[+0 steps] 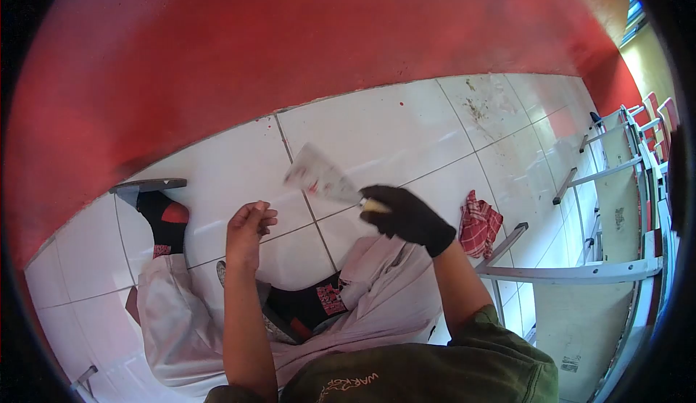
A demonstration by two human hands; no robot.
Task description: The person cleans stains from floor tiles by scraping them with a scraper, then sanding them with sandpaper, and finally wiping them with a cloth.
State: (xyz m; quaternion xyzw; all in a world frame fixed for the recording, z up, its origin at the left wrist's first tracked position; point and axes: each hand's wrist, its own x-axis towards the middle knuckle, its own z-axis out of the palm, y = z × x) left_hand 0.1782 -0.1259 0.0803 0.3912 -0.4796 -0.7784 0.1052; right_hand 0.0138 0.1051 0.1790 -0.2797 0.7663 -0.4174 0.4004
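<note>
My right hand (399, 214), in a black glove, is closed around the light yellow handle of a putty knife (322, 175). Its wide, pale blade is blurred, carries a few reddish marks, and points up and left above the tiles. My left hand (251, 230) is bare and raised over the floor, apart from the blade. Its fingers curl in toward the thumb, and nothing shows between them. Below the hands are my legs in pale trousers (181, 316), with a black and red sock (165, 218) on one foot.
A red wall (290, 40) curves along the white tiled floor (406, 127). A red checked cloth (480, 225) lies right of my glove. Grey metal legs and a bar (573, 273) of furniture stand on the right. Brownish specks (475, 106) mark the far tiles.
</note>
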